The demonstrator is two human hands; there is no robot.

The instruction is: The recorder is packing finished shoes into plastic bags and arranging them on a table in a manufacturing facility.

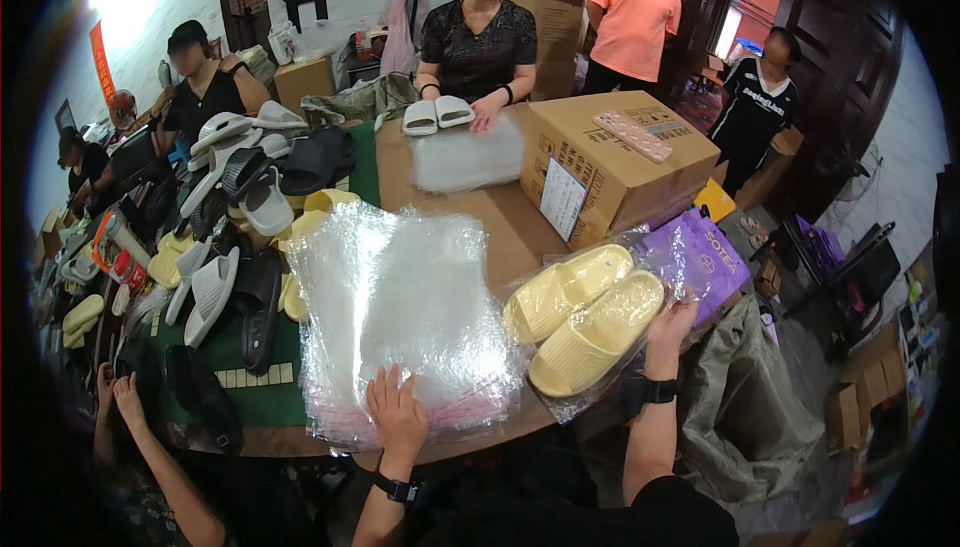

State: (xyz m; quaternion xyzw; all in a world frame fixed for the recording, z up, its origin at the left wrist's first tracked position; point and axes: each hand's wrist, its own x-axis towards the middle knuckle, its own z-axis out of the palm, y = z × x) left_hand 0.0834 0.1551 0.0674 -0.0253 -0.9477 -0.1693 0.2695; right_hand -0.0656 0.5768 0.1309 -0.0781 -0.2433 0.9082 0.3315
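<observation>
My left hand (397, 412) lies with fingers spread on the near edge of a thick stack of clear plastic bags (400, 277). The stack's near edge shows pinkish strips. To its right, a pair of pale yellow ribbed slippers (600, 322) lies side by side inside a clear bag at the table's edge. My right hand (672, 322) is closed on the right edge of that bag, its fingertips partly hidden by the shiny film. Just beyond it lies a purple printed bag (705, 257).
A brown carton (570, 162) with a patterned pink phone (633, 135) on top stands behind the slippers. Loose slippers (265, 202) pile up at left. A person's hands (118, 392) work at lower left; another person (478, 57) stands across the table with white slippers (438, 115).
</observation>
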